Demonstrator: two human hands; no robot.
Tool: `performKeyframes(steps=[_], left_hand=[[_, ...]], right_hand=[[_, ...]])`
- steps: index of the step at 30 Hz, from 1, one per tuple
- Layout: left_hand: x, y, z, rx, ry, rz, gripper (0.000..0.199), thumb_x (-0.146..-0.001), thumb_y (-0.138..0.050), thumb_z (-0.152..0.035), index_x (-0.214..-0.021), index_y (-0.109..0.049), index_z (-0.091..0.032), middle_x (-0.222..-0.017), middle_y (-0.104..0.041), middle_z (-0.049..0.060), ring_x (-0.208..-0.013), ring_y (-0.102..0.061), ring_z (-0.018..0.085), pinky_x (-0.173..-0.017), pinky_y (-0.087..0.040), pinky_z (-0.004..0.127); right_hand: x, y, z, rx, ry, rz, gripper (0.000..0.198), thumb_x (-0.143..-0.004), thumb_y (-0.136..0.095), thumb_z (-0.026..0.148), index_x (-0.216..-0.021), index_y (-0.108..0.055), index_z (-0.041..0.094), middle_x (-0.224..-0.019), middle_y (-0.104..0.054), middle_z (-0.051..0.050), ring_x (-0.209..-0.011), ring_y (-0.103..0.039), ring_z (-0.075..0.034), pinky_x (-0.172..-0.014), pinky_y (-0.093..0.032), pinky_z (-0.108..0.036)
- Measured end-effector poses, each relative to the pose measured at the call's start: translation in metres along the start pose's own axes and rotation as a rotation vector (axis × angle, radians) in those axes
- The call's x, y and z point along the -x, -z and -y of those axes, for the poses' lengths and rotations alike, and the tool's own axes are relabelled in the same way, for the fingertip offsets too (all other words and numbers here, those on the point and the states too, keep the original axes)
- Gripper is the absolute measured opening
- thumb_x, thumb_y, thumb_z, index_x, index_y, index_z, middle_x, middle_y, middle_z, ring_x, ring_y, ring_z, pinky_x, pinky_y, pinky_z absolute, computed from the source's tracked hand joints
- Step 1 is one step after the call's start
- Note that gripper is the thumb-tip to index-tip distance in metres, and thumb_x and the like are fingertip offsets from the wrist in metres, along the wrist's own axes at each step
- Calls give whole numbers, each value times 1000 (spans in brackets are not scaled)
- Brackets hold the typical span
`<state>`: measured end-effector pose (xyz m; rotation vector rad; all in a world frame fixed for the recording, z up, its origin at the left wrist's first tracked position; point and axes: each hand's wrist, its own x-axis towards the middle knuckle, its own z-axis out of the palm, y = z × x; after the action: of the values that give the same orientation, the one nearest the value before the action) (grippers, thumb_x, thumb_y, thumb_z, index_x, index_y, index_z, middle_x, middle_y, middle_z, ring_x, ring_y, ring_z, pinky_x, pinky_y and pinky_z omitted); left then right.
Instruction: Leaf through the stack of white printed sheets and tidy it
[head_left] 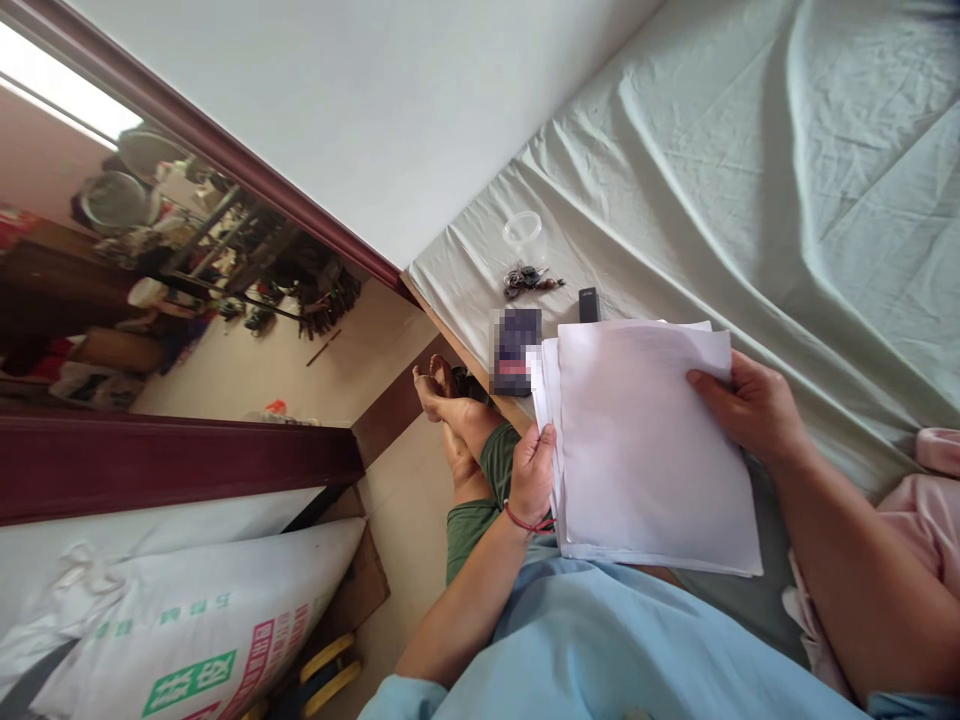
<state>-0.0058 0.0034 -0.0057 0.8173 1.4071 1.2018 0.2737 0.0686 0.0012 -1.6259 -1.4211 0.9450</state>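
A stack of white paper sheets lies across my lap, its top sheet blank and the edges slightly uneven. My left hand, with a red cord at the wrist, grips the near-left edges of the sheets, thumb on top. On the opposite side my right hand holds the upper right edge, its thumb resting on the top sheet and its fingers hidden underneath. Just beyond the paper, a small black box-shaped item and a dark, blurred-out rectangular object lie on the bed.
A bunch of keys and a clear plastic cup sit on the pale bedsheet. Pink cloth lies at right. Left are a dark red door frame, a white printed sack and cluttered shelves.
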Motion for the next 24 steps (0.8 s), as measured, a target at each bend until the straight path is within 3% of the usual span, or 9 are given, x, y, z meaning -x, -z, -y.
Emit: performKeyframes(steps=[15,24], left_hand=[[3,3,2,-92,-6,-14,40,-84,-70,-58,-97,-72,-20,-84,-72,2,-99,-66,22,-97,-49,30],[4,0,0,-256,-109,33,41,-96,-55,-54,-114,-71,-20,-107,-74,4,-102,-65,20,-97,-48,29]], right_hand=[[1,-1,4,22,-2,1,29,-86,-63,46,-96,-71,21,-73,-61,2,-66,-52,-15,-61,-41,-27],[-1,-1,1,24,2,7,27,-86,-62,45,-99,-72,23,-76,-66,0,-67,-56,-18,-61,-45,-29]])
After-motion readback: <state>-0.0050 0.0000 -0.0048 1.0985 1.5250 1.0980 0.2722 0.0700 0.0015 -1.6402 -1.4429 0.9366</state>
